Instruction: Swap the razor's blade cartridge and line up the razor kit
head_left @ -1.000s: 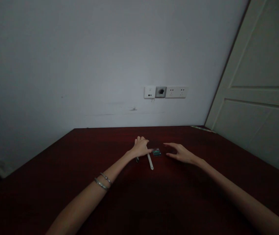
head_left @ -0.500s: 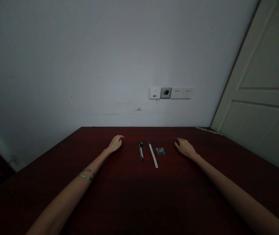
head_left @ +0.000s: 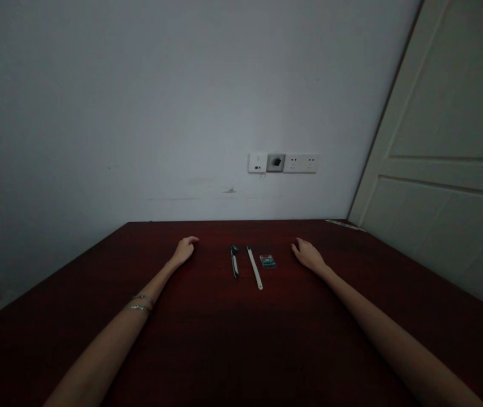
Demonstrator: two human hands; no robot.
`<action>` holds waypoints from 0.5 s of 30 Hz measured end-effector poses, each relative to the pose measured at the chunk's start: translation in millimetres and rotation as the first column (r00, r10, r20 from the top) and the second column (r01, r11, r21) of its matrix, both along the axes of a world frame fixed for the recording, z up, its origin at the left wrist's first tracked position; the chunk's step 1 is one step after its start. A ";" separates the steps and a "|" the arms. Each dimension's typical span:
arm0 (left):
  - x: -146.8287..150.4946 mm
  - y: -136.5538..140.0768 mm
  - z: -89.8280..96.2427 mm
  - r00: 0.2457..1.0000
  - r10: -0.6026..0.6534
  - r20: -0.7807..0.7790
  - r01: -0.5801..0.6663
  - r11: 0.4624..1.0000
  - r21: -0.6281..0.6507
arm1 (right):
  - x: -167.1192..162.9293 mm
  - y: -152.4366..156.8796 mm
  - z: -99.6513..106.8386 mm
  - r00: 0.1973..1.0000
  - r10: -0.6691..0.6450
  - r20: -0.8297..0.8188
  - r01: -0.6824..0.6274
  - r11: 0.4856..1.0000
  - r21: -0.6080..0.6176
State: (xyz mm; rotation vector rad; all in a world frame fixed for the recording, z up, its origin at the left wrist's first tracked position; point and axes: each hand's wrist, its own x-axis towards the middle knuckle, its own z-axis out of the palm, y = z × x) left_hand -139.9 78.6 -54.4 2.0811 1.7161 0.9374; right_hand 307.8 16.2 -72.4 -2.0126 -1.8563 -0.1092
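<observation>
- Dim light fell over a dark red tabletop (head_left: 190, 328), whose far edge met a pale wall (head_left: 173, 113).
- Near the middle of its far half lay a razor-like tool (head_left: 234, 262), its dark head at the far end and its pale, dark-edged handle reaching toward the person. Its long axis ran almost straight from far to near, the near end only a little to the right.
- Just right of it, apart, a slim white stick (head_left: 254, 268) pointed its dark tip away from the person; the holed near end slanted further right.
- Right again, near the stick but not touching, a small clear packet (head_left: 267, 262) lay flat with something green inside. Its longer axis was hard to tell.
- All three things looked settled in a loose row, fully laid down, and nothing was lifted. Whether the packet was sealed or opened could not be made out.
- The left hand (head_left: 184, 250) rested well left of the tool, fingers half curled; whether their tips pressed together could not be told.
- The right hand (head_left: 308, 254) rested right of the packet, loosely bent, thumb and forefinger slightly parted, gripping nothing visible.
- Silvery bracelets (head_left: 138, 307) circled the left wrist.
- Beyond stood wall sockets (head_left: 301, 164) and, to the right, a panelled door (head_left: 445, 113).
</observation>
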 end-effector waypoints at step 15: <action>-6.7 -1.4 2.0 1.000 -0.021 0.010 0.021 1.000 0.002 | -1.5 -3.2 1.6 0.997 0.043 0.065 -0.041 0.999 -0.029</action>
